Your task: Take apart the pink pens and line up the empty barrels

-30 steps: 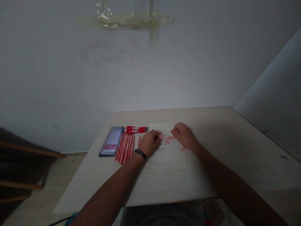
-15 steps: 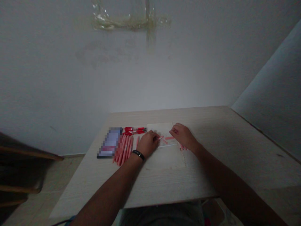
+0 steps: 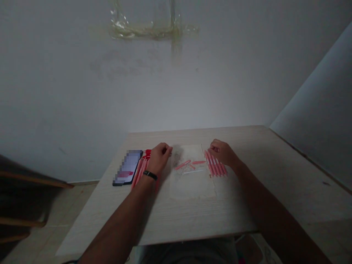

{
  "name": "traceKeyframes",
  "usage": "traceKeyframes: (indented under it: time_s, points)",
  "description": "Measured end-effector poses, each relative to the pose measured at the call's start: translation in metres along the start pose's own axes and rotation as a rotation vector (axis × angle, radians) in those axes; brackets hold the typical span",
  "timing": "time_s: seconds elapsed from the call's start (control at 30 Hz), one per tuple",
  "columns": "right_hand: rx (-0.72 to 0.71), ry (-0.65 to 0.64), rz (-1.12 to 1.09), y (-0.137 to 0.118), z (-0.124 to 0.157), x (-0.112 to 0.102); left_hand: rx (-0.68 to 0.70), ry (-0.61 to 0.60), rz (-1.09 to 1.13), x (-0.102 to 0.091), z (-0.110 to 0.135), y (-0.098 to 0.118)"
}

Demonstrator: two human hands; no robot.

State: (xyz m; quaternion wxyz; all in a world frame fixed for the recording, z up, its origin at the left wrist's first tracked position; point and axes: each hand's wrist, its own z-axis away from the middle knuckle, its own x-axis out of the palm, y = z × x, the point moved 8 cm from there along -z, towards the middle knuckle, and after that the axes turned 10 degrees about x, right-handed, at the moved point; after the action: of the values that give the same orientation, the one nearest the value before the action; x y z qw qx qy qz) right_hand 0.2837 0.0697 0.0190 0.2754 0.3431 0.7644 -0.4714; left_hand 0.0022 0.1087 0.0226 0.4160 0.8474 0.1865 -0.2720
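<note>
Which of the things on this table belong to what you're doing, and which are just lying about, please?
In use: left hand, right hand, red pens, pink tubes lined up by the right hand, short pink pieces, thin white stick, pale sheet.

Lying about: smartphone, wooden-slatted furniture off the table.

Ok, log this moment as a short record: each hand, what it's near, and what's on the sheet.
left hand: curled, at the red pens, beside a phone
left wrist: black band
right hand: curled, at the end of a row of pink tubes
held items: cannot tell for either hand
sheet: pale sheet on a wooden table, bearing short pink pieces and a thin white stick
</note>
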Motion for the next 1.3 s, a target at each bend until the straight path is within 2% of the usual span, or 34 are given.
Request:
traceKeyframes:
  time_s: [0.23, 0.53, 0.77, 1.3]
  points:
    - [0.014, 0.021, 0.062, 0.005, -0.001, 0.003, -0.058, -0.065, 0.022, 0.007, 0.003, -0.002]
    - [0.187, 0.158, 0.006, 0.021, 0.000, -0.008, 0.007, -0.098, 0.013, 0.012, 0.004, 0.004]
    - [0.201, 0.154, -0.015, 0.021, 0.000, -0.008, 0.063, -0.116, 0.019, 0.019, 0.005, 0.004]
    - [0.210, 0.104, -0.045, 0.023, -0.001, -0.003, 0.079, -0.166, -0.031, 0.023, 0.007, 0.007]
